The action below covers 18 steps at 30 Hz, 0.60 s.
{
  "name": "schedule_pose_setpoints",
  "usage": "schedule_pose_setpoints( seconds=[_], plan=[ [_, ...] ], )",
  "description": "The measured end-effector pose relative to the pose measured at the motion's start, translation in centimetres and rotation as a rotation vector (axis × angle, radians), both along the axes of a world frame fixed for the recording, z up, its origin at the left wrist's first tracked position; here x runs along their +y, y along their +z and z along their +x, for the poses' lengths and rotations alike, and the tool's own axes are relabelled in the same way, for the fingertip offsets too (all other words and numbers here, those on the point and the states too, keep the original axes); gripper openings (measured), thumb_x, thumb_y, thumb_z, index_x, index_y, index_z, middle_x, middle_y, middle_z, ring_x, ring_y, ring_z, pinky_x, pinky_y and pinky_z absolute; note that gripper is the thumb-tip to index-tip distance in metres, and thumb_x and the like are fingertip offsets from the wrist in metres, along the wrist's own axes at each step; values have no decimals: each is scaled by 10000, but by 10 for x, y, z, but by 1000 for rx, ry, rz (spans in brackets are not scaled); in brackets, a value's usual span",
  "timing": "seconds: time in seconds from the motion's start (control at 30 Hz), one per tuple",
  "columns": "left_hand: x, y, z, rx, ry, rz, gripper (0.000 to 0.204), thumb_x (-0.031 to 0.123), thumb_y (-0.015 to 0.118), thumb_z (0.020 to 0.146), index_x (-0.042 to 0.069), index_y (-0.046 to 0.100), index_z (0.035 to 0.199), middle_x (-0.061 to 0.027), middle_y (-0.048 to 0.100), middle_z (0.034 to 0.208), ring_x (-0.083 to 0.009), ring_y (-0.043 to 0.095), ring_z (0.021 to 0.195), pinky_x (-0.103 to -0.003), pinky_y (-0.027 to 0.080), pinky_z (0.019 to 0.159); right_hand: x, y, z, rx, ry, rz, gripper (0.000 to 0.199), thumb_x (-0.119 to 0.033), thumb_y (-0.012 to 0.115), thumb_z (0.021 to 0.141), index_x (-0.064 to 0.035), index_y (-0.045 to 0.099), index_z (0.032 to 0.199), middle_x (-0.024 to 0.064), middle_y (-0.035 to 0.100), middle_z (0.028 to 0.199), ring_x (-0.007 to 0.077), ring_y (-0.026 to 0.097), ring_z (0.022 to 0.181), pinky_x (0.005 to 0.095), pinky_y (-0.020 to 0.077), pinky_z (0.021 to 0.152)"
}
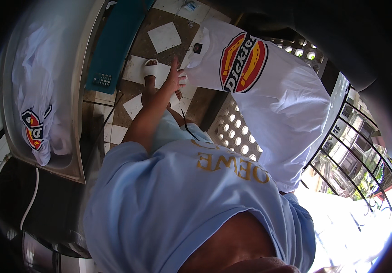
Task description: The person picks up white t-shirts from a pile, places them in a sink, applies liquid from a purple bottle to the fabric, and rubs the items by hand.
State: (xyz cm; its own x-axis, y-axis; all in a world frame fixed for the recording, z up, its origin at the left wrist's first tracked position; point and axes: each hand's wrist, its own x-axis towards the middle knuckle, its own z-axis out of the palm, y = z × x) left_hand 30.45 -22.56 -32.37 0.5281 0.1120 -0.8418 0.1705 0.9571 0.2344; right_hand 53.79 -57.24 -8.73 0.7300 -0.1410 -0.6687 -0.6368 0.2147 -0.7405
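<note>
My left hand reaches forward and pinches one edge of a white t-shirt that has a round red and yellow badge on it. The shirt hangs spread out in front of me, running from that hand down to the lower right past my light blue shirt. My right hand is out of sight, and the shirt's far end is hidden behind my shoulder. Below my left hand my foot in a white sandal stands on the tiled floor.
An open washing machine tub at the left holds white garments with the same badge, beside its raised teal lid. A white hose hangs below. A perforated block wall and a black metal railing lie to the right.
</note>
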Motion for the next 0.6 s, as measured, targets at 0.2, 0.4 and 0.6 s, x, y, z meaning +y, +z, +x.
schedule_pose_setpoints(
  seconds=[0.2, 0.4, 0.6],
  plan=[
    [1, 24, 21, -271, 86, -199, 665, 549, 656, 781, 41, 567, 1200, -132, 608, 1168, -275, 579, 1069, -408, 445, 939, 4, -10, -6, 5, 3, 29, 619, -406, 621, 851, -95, 381, 1329, 92, 487, 1278, 216, 513, 1105, 381, 449, 920],
    [70, 41, 7, -476, 420, -138, 789, 541, 652, 787, 47, 387, 1341, -153, 460, 1327, -315, 443, 1231, -509, 334, 1046, 50, -45, -5, 8, 10, 148, 610, -401, 620, 853, -90, 390, 1325, 93, 494, 1272, 214, 517, 1101, 379, 452, 916],
    [-14, 58, 21, -55, -67, 5, 1010, 667, 651, 708, 166, 174, 1443, -123, 381, 1361, -315, 375, 1240, -482, 294, 976, 95, -72, -9, 13, 31, 266, 602, -397, 620, 855, -84, 399, 1320, 94, 501, 1266, 211, 522, 1096, 378, 456, 912]
  ],
)
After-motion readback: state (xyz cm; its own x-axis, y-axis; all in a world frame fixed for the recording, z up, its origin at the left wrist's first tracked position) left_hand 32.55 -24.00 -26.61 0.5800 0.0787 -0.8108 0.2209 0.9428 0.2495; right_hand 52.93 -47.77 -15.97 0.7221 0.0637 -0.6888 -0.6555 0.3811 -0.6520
